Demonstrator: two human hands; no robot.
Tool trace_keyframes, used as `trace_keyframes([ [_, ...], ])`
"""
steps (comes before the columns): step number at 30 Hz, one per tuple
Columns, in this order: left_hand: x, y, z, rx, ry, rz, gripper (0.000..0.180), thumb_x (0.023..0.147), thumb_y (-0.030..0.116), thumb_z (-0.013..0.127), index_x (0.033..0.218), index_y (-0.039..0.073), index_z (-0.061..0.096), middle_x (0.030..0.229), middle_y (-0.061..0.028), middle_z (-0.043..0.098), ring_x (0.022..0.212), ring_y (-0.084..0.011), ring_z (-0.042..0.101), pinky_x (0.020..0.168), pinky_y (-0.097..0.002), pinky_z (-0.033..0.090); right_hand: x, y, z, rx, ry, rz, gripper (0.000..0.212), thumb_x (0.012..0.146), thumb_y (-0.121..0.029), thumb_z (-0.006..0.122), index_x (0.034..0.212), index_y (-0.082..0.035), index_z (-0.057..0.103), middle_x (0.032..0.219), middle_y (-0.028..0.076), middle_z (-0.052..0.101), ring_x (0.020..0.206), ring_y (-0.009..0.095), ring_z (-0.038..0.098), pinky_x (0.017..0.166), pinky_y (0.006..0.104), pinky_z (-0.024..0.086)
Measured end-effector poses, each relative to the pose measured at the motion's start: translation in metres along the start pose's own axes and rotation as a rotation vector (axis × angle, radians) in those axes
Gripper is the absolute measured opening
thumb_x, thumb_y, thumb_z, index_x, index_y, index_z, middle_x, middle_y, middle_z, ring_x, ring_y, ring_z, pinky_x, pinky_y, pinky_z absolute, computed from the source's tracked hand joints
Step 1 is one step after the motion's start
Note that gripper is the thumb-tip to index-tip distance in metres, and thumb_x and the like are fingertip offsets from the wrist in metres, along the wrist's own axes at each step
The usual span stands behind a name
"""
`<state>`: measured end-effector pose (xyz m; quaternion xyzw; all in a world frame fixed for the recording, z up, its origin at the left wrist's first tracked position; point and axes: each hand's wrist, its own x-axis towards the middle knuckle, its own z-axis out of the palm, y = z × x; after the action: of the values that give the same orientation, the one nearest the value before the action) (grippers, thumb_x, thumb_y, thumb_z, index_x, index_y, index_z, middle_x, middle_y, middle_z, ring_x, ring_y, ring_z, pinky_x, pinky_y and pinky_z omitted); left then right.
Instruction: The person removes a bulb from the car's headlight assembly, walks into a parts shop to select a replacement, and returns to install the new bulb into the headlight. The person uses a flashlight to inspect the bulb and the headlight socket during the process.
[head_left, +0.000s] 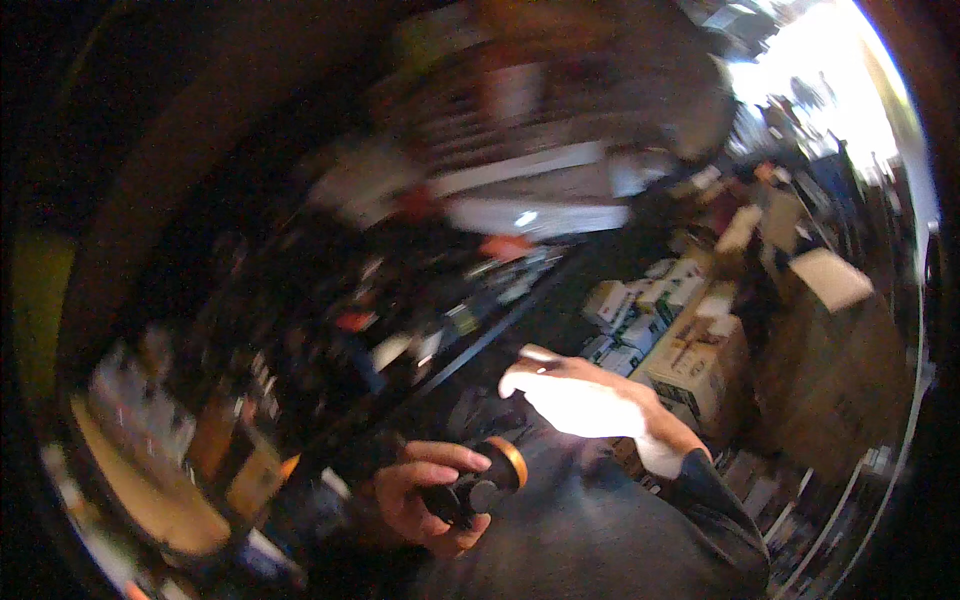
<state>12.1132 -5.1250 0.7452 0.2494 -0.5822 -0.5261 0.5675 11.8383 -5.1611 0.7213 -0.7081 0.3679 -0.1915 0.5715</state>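
Note:
My left hand (408, 492) is wrapped round a black flashlight (478, 488) with an orange ring at its front end. The front end points toward my right hand (585, 402), which hangs just to the right and a little above it. Strong light washes out most of the right hand, so its surface is plain white. Its fingers reach out to the left, slightly bent, with nothing seen in them. The two hands are apart, in front of my dark shirt (590, 525).
A cluttered dark workbench or shelf (470, 345) with blurred small items runs along the left and middle. On the right stand several small white-and-green boxes (635, 310) and a cardboard carton (700, 365). A bright opening (830, 80) glares at the upper right.

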Motion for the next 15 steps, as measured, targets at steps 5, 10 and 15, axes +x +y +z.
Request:
trace_keyframes([
  [5,0.053,-0.039,0.1,-0.055,-0.211,-0.174,0.062,0.085,0.019,0.089,0.125,0.006,0.043,0.118,-0.0254,0.066,0.098,-0.0249,0.071,0.087,-0.0345,0.059,-0.096,0.041,-0.063,-0.128,0.274,0.149,0.041,0.088,-0.003,0.065,0.128,-0.006,0.062,0.114,0.017,0.06,0.111,0.035,0.06,0.095,0.0424,0.052],
  [10,0.104,-0.112,0.239,-0.263,-0.271,-0.61,0.075,0.091,0.034,0.083,0.144,0.007,0.037,0.118,-0.0238,0.065,0.083,-0.0228,0.07,0.058,-0.0324,0.063,-0.185,0.134,-0.145,-0.139,0.596,0.32,0.03,0.083,-0.001,0.07,0.112,0.0,0.074,0.094,0.019,0.073,0.09,0.038,0.073,0.082,0.0422,0.059],
  [15,0.176,-0.175,0.363,-0.139,-0.493,-0.615,0.054,0.102,0.019,0.07,0.148,0.005,0.046,0.125,-0.0171,0.069,0.083,-0.0154,0.069,0.068,-0.0275,0.059,-0.264,0.225,-0.242,0.107,0.689,0.615,0.02,0.09,-0.002,0.075,0.109,0.002,0.075,0.084,0.016,0.076,0.075,0.022,0.077,0.069,0.0338,0.06],
])
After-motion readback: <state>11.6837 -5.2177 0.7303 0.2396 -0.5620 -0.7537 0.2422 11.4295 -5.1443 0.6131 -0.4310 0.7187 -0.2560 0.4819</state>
